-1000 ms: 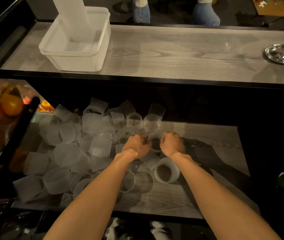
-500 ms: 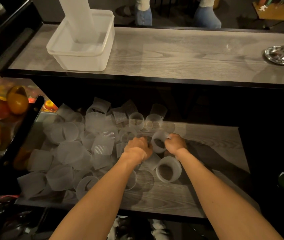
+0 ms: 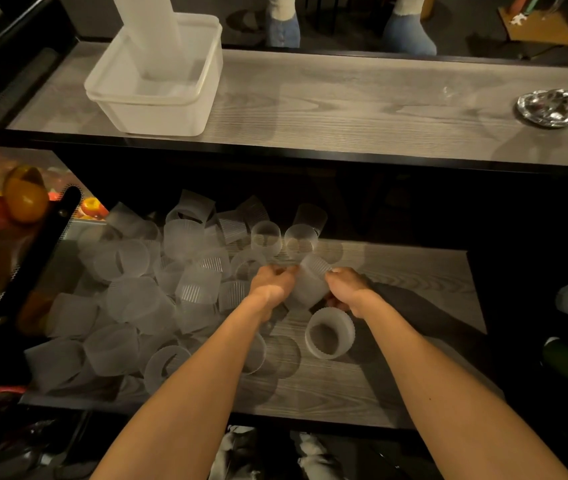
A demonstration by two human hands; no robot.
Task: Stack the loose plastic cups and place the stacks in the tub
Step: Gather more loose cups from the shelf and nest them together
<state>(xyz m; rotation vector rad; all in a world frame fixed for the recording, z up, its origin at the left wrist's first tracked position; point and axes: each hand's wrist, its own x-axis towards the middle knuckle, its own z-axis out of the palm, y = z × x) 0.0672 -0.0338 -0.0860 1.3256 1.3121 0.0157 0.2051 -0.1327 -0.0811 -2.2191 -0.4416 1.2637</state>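
Frosted cup (image 3: pixel 310 284) now lifted, tilted, both hands

Single head-worn wide-angle view, looking forward and steeply down from above. Near: both forearms entering from the bottom edge, left hand (image 3: pixel 273 284) and right hand (image 3: pixel 348 287) mid-frame over the lower counter (image 3: pixel 397 271). Farther, across the top: upper counter (image 3: pixel 345 98) with the tub (image 3: pixel 158 98) at upper left. Edges bowed by the lens.
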